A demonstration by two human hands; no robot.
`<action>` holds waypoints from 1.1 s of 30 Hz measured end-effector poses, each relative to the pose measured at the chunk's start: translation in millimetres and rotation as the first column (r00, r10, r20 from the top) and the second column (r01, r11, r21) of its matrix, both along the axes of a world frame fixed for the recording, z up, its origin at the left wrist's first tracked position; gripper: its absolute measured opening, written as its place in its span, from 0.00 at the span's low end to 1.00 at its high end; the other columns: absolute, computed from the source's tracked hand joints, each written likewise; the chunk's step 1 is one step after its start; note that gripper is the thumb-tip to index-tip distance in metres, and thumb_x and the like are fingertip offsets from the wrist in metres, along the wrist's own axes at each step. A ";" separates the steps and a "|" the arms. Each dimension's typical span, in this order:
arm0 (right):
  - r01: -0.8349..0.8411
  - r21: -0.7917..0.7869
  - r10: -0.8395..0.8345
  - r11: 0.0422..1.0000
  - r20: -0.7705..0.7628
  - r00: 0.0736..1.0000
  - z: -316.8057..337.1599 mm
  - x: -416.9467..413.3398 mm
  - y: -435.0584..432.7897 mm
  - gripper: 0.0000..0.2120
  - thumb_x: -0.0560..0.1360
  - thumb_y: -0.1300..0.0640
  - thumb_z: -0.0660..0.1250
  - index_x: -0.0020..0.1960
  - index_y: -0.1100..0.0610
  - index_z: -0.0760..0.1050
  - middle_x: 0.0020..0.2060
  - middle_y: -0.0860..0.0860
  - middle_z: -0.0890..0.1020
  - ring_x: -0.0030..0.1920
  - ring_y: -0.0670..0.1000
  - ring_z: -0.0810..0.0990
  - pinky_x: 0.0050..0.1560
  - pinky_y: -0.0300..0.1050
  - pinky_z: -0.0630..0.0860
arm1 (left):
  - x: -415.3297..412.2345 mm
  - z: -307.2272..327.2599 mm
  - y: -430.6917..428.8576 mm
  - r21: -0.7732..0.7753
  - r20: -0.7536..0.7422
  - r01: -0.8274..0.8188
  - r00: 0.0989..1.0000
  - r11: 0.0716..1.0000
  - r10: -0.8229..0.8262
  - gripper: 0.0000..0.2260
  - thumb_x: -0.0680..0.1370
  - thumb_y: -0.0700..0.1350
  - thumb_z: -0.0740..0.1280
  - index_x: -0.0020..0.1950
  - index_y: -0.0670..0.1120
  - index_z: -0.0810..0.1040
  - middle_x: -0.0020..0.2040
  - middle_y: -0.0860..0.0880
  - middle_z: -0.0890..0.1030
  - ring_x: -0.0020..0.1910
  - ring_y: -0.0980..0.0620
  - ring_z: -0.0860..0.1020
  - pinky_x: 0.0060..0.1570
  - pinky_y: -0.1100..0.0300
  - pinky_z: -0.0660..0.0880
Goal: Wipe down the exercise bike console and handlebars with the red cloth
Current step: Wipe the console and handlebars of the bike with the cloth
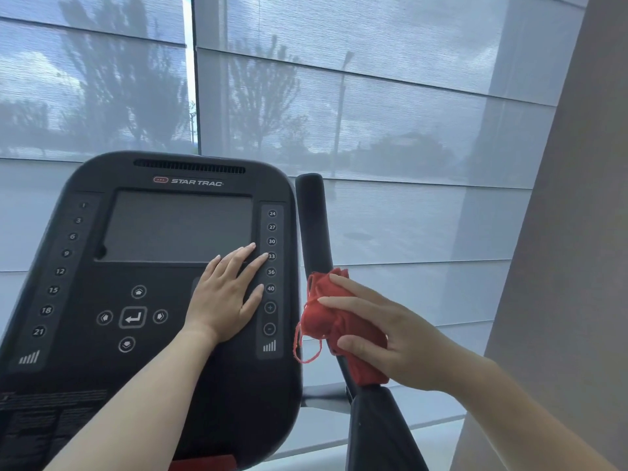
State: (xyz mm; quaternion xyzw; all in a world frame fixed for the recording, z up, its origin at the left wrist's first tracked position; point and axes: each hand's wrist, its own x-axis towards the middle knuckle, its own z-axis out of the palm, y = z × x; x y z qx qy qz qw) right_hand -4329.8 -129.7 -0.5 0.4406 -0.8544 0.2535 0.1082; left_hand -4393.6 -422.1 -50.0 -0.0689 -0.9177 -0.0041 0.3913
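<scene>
Window: sheer blinds (373, 113) fill the space ahead of me, with trees and a lamp post showing dimly through them.
Wall: a plain grey wall (560, 266) rises on my right, close beside the bike.
Console: the black console (163, 277) stands in front of me, on the left half of my view, tilted back, with "STAR TRAC" printed near its top.
Screen: the screen (176, 226) is dark.
Buttons: arrow keys (133, 317) sit below the screen, and a column of number buttons (271, 241) runs down each side.
In the way: my left forearm crosses the lower part of the console and covers some of its face.
Handlebar: the right handlebar (314, 226) rises just beside the console's right edge, its rounded tip reaching about level with the top of the screen.
Red cloth: the red cloth (334, 321) is bunched around the handlebar below the tip, with loose threads (306, 351) hanging off its left side.
Left hand: my left hand (224, 294) lies flat on the console, fingers straight and spread. It holds nothing; the fingertips reach the screen's lower right corner and the "33" button.
Right hand: my right hand (397, 341) holds the red cloth against the handlebar, fingers laid over the top of it and the thumb pressing from below.
</scene>
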 end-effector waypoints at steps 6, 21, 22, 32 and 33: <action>0.031 -0.206 -0.043 0.978 -0.054 0.998 3.2 5.9 -1.5 0.16 0.69 0.46 0.71 0.57 0.40 0.75 0.59 0.30 0.72 0.63 0.34 0.69 0.61 0.31 0.67 | 1.0 1.0 0.4 0.015 -0.001 0.013 1.000 1.000 -0.013 0.25 0.76 0.56 0.51 0.72 0.52 0.66 0.72 0.50 0.66 0.70 0.50 0.64 0.71 0.50 0.55; 0.070 -0.714 -0.298 0.697 -0.199 0.934 66.2 -41.6 -37.3 0.13 0.70 0.60 0.72 0.52 0.51 0.76 0.51 0.47 0.80 0.52 0.44 0.77 0.56 0.34 0.70 | 2.2 2.1 0.0 0.024 0.027 0.012 1.000 1.000 -0.013 0.25 0.77 0.57 0.51 0.72 0.54 0.65 0.73 0.52 0.64 0.71 0.52 0.64 0.72 0.53 0.53; 0.064 -0.675 -0.287 0.735 -0.225 0.931 65.4 -46.0 -43.8 0.16 0.71 0.61 0.71 0.57 0.55 0.76 0.55 0.49 0.78 0.56 0.45 0.76 0.60 0.34 0.68 | 2.1 2.1 -0.3 0.022 0.029 0.012 0.999 1.000 -0.013 0.24 0.77 0.56 0.51 0.72 0.54 0.65 0.73 0.52 0.64 0.71 0.52 0.64 0.72 0.53 0.53; 0.091 -0.425 -0.193 0.901 -0.203 0.960 32.8 -51.6 -61.9 0.30 0.77 0.54 0.63 0.75 0.54 0.54 0.69 0.49 0.67 0.67 0.45 0.66 0.60 0.23 0.58 | 1.0 1.2 1.0 0.013 0.022 0.003 1.000 1.000 -0.003 0.25 0.77 0.57 0.51 0.73 0.53 0.65 0.73 0.51 0.65 0.71 0.51 0.63 0.72 0.52 0.54; 0.089 -0.413 -0.183 0.906 -0.193 0.964 28.9 -50.4 -58.9 0.29 0.77 0.55 0.63 0.74 0.55 0.56 0.68 0.50 0.68 0.66 0.45 0.67 0.61 0.25 0.59 | 1.3 1.1 1.4 0.013 0.022 0.000 1.000 1.000 0.000 0.25 0.77 0.57 0.51 0.73 0.53 0.65 0.73 0.51 0.65 0.71 0.51 0.63 0.72 0.52 0.54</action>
